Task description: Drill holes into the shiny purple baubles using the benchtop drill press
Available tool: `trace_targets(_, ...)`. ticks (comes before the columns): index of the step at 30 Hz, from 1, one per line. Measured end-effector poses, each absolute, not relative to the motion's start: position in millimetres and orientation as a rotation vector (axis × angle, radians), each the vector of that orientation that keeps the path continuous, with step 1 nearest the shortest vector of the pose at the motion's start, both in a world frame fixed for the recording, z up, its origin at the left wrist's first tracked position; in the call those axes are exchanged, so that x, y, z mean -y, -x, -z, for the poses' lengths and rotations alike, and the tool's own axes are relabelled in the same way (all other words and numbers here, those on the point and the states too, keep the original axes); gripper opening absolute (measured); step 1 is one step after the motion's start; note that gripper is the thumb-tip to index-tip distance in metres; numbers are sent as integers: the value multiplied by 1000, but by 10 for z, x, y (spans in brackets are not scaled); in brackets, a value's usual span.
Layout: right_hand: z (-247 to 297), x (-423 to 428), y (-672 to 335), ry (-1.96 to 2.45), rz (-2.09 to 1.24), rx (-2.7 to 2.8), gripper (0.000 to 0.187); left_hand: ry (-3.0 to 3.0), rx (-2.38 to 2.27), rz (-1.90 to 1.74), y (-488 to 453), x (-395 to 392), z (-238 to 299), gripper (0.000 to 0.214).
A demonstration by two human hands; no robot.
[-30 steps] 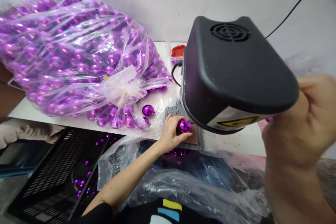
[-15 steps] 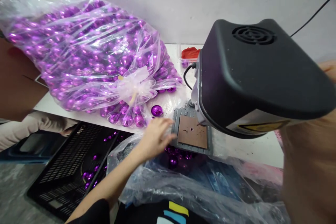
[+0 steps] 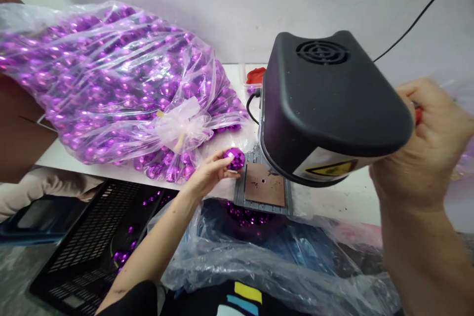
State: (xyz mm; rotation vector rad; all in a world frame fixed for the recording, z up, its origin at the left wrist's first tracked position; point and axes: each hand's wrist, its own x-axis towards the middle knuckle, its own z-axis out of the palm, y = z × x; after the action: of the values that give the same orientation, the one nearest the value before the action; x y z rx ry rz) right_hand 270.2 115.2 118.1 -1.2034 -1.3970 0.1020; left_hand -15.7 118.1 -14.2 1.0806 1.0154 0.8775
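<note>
Between the fingertips of my left hand (image 3: 215, 170) is a shiny purple faceted ball (image 3: 235, 159), just left of a machine's grey slotted base (image 3: 240, 190). A brown board (image 3: 264, 192) with a small dark hole lies on that base. Over it stands the black-housed bench drill press (image 3: 333, 103), its lower front bearing a yellow warning label. My right hand (image 3: 425, 143) is closed at the right side of the housing, around a handle with a bit of red (image 3: 418, 114) showing; the rest of the handle is hidden.
A big clear bag (image 3: 122, 84) of purple balls covers the table's left. A clear tub with red cloth (image 3: 255, 75) stands behind the press. Below are a black crate (image 3: 74, 242) and plastic sheeting (image 3: 237, 256) with more balls. A seated person's leg (image 3: 48, 187) is at left.
My left hand has taken hold of the purple ball that lay on the table and lifted it beside the base. The view has shifted, and more of my right hand shows.
</note>
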Motion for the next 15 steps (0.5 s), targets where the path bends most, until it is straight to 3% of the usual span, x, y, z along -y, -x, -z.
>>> trace_targets(5, -1180, -1154, -2715, 1193, -119, 1395, 41, -734, -796, -863, -45, -1019, 352, 44)
trace_targets(10, -1199, -1140, -2692, 1222, -67, 1414, 53, -1046, -989, -933, -219, -960, 497, 56)
trace_targets(15, -1186, -1151, -2677, 1208, -80, 1384, 53, -1395, -1093, -944, -392, -886, 613, 53)
